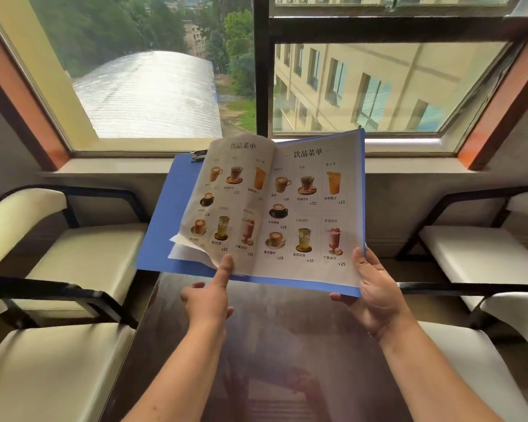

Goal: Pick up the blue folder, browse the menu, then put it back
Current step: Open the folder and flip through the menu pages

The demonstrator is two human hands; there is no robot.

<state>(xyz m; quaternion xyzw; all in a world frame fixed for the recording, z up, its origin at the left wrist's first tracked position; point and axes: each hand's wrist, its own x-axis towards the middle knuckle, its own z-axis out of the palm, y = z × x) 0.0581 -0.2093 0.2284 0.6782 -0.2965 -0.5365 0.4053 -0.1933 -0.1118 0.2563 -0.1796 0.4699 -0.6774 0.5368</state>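
Observation:
The blue folder [168, 214] is open and held up above the dark table [287, 330], tilted toward me. Inside lie white menu pages [311, 208] printed with drink pictures and prices. My right hand [375, 296] grips the folder's lower right corner, thumb on top of the right page. My left hand [209, 296] is below the lower edge with its index finger stretched out, the tip touching the bottom of a curled, half-turned page [226, 202]. A metal clip [199, 155] shows at the folder's top left.
Cream-cushioned chairs with dark frames stand on both sides, two on the left [74, 254] and two on the right [485, 254]. A window sill [110, 167] and a large window [153, 86] lie straight ahead beyond the table.

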